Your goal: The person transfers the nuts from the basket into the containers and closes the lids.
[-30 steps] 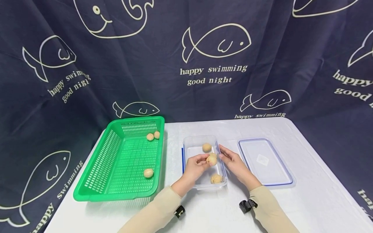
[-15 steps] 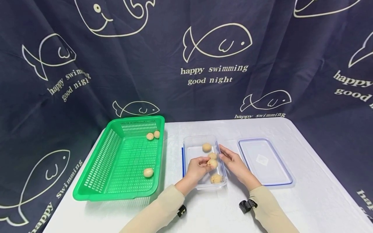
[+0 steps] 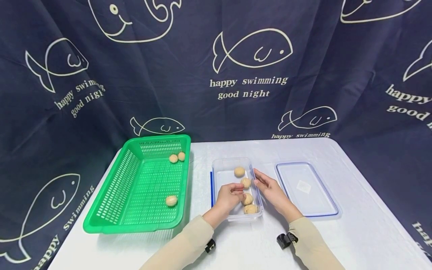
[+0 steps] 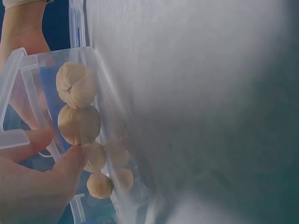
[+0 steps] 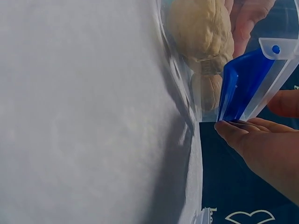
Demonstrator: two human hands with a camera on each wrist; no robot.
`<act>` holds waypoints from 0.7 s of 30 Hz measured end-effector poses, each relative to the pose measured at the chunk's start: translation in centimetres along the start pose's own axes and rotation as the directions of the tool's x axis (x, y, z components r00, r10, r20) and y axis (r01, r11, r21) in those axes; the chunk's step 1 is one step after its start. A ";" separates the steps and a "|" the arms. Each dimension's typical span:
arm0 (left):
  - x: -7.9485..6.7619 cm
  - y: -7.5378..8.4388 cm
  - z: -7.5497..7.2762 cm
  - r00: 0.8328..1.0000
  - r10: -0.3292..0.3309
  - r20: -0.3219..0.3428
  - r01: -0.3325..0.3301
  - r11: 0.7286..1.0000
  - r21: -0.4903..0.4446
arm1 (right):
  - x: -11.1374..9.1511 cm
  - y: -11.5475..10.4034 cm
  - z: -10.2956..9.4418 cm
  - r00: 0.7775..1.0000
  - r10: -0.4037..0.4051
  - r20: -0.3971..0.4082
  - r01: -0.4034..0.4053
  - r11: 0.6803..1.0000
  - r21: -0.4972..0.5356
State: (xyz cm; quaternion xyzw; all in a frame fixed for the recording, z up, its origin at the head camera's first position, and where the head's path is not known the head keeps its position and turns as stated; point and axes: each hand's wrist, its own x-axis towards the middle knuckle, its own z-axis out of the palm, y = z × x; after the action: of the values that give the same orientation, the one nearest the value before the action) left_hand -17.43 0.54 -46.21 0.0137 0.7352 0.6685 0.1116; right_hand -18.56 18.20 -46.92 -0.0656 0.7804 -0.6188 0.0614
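Observation:
A clear plastic food container (image 3: 223, 177) holds several walnuts in a row along its right side. Inside it, my left hand (image 3: 227, 200) hovers beside a walnut (image 3: 248, 199), its thumb and forefinger parted around no nut. From the left wrist view, the thumb (image 4: 70, 163) tip lies close to the nuts; whether it touches one I cannot tell. My right hand (image 3: 275, 193) rests against the container's outer right wall. In the right wrist view its fingertips touch the blue latch (image 5: 247, 81), with the thumb held apart.
A green basket (image 3: 186, 168) stands on the left with two walnuts (image 3: 173, 158) at its far right corner and another walnut (image 3: 171, 201) nearer the front. The container's blue-rimmed lid (image 3: 320, 195) lies flat on the white table (image 3: 364, 225) at the right.
My left hand has lowered a walnut into the container towards the near end and let it go beside the nearest nut. The right hand has stayed at the wall.

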 end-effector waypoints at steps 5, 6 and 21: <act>0.1 -0.1 0.0 1.000 -0.001 -0.008 0.001 1.000 0.011 | 0.1 0.0 0.0 1.000 -0.007 0.000 0.007 1.000 0.000; 0.2 -0.1 0.0 1.000 -0.001 -0.010 0.001 1.000 0.016 | 0.1 0.0 0.0 1.000 -0.007 -0.001 0.007 1.000 -0.004; -0.3 1.5 -0.3 0.993 0.113 0.034 -0.112 0.993 -0.037 | 0.0 -0.1 0.0 1.000 -0.002 0.011 0.002 1.000 -0.006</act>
State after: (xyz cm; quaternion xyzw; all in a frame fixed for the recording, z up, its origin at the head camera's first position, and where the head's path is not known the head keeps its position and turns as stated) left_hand -17.42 0.34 -44.67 0.0653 0.7191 0.6862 0.0874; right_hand -18.60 18.21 -46.78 -0.0698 0.7818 -0.6162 0.0649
